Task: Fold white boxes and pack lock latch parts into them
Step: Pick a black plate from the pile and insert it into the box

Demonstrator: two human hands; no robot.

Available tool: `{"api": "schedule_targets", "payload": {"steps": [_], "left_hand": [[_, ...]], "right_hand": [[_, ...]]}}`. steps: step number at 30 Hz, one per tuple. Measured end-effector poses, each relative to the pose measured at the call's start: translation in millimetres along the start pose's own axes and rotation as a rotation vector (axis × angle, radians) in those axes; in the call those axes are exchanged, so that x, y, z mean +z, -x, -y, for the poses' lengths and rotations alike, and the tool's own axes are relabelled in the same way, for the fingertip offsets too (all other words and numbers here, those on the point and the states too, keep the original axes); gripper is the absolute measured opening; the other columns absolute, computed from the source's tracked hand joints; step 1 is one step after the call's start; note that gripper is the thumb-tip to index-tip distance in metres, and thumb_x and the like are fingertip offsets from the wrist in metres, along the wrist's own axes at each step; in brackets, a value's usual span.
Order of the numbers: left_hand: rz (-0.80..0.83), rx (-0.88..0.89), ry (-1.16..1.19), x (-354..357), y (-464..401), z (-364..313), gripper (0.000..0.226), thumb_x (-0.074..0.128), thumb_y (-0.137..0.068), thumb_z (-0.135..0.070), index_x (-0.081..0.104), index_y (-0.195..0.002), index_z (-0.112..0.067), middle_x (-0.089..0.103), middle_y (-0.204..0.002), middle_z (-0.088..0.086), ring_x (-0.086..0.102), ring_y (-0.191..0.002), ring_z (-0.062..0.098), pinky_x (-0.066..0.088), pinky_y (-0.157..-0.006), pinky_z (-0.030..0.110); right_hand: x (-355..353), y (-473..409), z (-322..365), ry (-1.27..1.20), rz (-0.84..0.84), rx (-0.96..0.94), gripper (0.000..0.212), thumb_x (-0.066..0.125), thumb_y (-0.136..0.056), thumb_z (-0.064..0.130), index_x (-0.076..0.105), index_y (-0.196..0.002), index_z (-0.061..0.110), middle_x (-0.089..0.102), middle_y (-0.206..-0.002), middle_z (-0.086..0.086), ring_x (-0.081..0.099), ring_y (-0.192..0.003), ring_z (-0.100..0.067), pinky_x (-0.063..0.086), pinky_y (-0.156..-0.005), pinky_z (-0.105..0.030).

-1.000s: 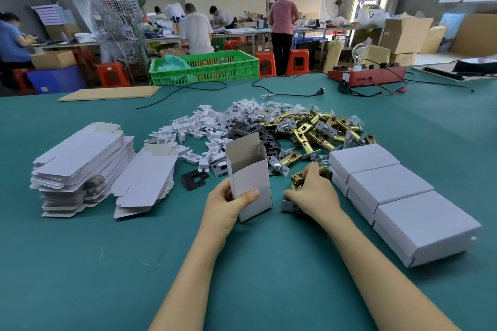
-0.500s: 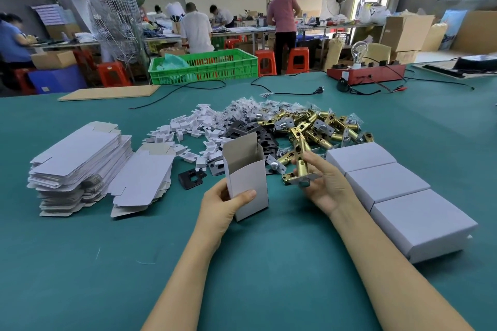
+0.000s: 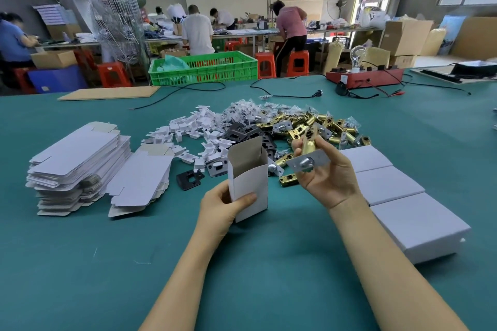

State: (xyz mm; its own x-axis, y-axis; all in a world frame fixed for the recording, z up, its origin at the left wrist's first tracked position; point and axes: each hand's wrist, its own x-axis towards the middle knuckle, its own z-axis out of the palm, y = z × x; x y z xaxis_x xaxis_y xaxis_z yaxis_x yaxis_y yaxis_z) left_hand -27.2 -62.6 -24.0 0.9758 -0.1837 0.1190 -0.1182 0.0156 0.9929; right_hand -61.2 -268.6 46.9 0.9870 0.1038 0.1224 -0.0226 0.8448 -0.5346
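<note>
Three closed white cardboard boxes [image 3: 390, 191] lie packed; my left hand [image 3: 223, 207] grips an open-topped white box [image 3: 248, 177], my right hand [image 3: 326, 172] grips a brass latch bolt [image 3: 308, 149], and many parts wait.

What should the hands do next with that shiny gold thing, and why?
Probably slide the latch into the box. The right hand holds the latch up just beside the box, and the left hand holds the box upright with its top flap open, so it looks ready to be filled.
</note>
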Motion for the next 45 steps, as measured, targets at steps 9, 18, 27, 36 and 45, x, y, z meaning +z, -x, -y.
{"api": "schedule_targets", "payload": {"steps": [9, 18, 27, 36, 45], "left_hand": [[-0.093, 0.041, -0.124, 7.0, 6.9, -3.0, 0.022, 0.085, -0.067, -0.025, 0.074, -0.086, -0.025, 0.075, -0.088, 0.002, 0.069, -0.084, 0.026, 0.056, -0.081, 0.047], [-0.127, 0.027, -0.167, 7.9, 5.5, -2.0, 0.02, 0.084, -0.075, -0.018, 0.071, -0.087, -0.028, 0.074, -0.087, -0.005, 0.068, -0.086, 0.023, 0.057, -0.075, 0.038], [-0.129, 0.032, -0.161, 8.6, 7.1, -3.6, 0.02, 0.084, -0.076, -0.017, 0.071, -0.088, -0.026, 0.074, -0.086, -0.007, 0.068, -0.084, 0.019, 0.055, -0.068, 0.026], [-0.114, 0.054, -0.178, 8.8, 7.7, -2.9, 0.017, 0.083, -0.076, -0.019, 0.072, -0.088, -0.022, 0.072, -0.084, -0.001, 0.064, -0.083, 0.027, 0.052, -0.067, 0.03], [-0.097, 0.085, -0.176, 8.5, 7.4, -3.3, 0.013, 0.081, -0.078, -0.022, 0.07, -0.081, -0.018, 0.055, -0.072, 0.004, 0.043, -0.066, 0.014, 0.037, -0.064, 0.03]], "right_hand": [[59.4, -6.6, 11.9, 1.084, -0.089, -0.554, 0.039, 0.076, -0.08, 0.009, 0.05, -0.101, 0.03, 0.061, -0.08, 0.001, 0.069, -0.073, -0.027, 0.058, -0.066, -0.034], [66.8, -20.2, -19.1, 1.375, -0.159, -0.633, 0.035, 0.078, -0.079, 0.021, 0.048, -0.097, 0.023, 0.064, -0.075, 0.005, 0.061, -0.065, -0.003, 0.047, -0.061, -0.012], [61.4, -26.2, -34.9, 1.497, -0.267, -0.68, 0.036, 0.076, -0.08, 0.029, 0.045, -0.097, 0.019, 0.067, -0.081, 0.004, 0.065, -0.076, -0.015, 0.053, -0.074, -0.04], [59.8, -24.7, -32.4, 1.719, -0.144, -0.719, 0.039, 0.075, -0.081, 0.027, 0.044, -0.098, 0.011, 0.061, -0.082, -0.007, 0.057, -0.076, -0.028, 0.048, -0.069, -0.047], [56.6, -25.3, -26.4, 1.958, -0.044, -0.645, 0.027, 0.071, -0.083, 0.026, 0.051, -0.089, 0.009, 0.058, -0.076, -0.008, 0.05, -0.077, -0.027, 0.044, -0.066, -0.04]]}}
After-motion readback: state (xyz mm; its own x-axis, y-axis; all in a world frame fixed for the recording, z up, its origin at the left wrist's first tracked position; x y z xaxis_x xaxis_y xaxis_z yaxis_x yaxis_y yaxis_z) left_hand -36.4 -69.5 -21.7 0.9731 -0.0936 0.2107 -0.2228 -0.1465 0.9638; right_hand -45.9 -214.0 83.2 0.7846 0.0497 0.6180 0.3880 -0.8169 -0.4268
